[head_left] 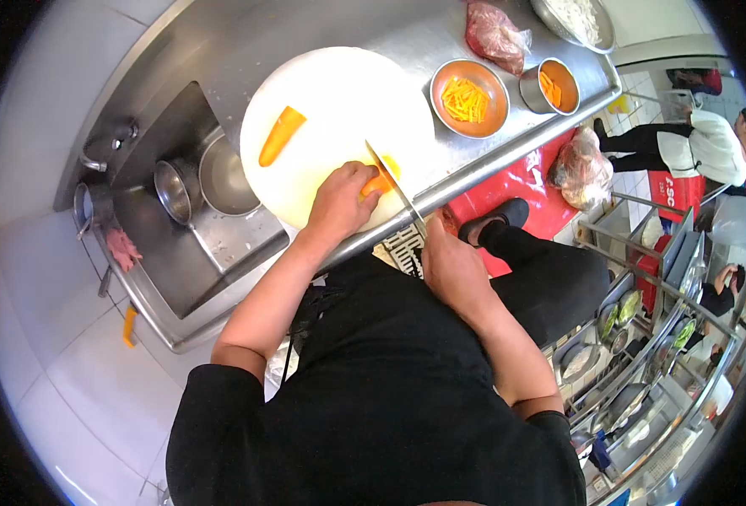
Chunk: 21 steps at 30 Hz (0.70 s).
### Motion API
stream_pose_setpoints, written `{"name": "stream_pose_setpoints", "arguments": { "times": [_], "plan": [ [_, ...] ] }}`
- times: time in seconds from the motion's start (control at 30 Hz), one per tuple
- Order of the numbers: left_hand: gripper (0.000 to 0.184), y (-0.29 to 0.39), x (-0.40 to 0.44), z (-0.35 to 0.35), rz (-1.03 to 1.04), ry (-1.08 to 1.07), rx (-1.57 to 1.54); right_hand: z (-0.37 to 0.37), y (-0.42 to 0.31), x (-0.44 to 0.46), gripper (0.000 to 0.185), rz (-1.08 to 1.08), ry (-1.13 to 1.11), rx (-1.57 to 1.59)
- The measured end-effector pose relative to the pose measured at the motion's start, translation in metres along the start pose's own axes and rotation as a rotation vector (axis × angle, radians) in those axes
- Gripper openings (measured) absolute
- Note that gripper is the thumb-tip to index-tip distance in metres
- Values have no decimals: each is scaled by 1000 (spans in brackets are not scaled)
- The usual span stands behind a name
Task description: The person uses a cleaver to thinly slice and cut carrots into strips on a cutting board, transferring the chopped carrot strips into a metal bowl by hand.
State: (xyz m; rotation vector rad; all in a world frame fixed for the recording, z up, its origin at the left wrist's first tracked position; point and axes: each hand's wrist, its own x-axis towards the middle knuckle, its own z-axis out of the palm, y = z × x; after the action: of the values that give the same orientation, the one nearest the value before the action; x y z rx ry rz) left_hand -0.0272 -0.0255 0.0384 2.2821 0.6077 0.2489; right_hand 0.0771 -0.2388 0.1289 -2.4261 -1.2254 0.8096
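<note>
Near steel tabletop's (322,25) front edge, left hand (337,201) pins orange carrot chunk (378,182), seemingly steadying it against long steel knife (404,195) clasped in right hand (456,266).

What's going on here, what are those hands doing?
Somebody is cutting carrot. The left hand holds a carrot piece on the white board, and the right hand holds a knife with its blade right at that piece. A bigger chunk lies on the board too. Near the board, thin orange strips sit in a bowl, and more orange pieces are in a metal cup.
</note>
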Motion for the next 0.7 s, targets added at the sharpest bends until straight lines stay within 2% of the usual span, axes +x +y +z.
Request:
{"name": "stream_pose_setpoints", "arguments": {
  "times": [0.23, 0.3, 0.43, 0.63, 0.7],
  "plan": [
    [38, -3, 0, 0, -12, -34, -3, -3, -3, -8, 14, -18, -4, -10],
    [38, -2, 1, -2, -14, -34, 1, -5, -3, -6, 22, 54, -104, -84],
    [33, -1, 0, -2, 8, -16, -31, 1, -3, 5, 20, 94, -155, -95],
    [34, -5, -1, -1, -3, -22, -18, 23, 11, 17, 16, 85, -97, -114],
    [34, -6, 0, 0, 8, -23, -6, 17, 8, 13, 16, -14, 27, -86]
  ]
}}
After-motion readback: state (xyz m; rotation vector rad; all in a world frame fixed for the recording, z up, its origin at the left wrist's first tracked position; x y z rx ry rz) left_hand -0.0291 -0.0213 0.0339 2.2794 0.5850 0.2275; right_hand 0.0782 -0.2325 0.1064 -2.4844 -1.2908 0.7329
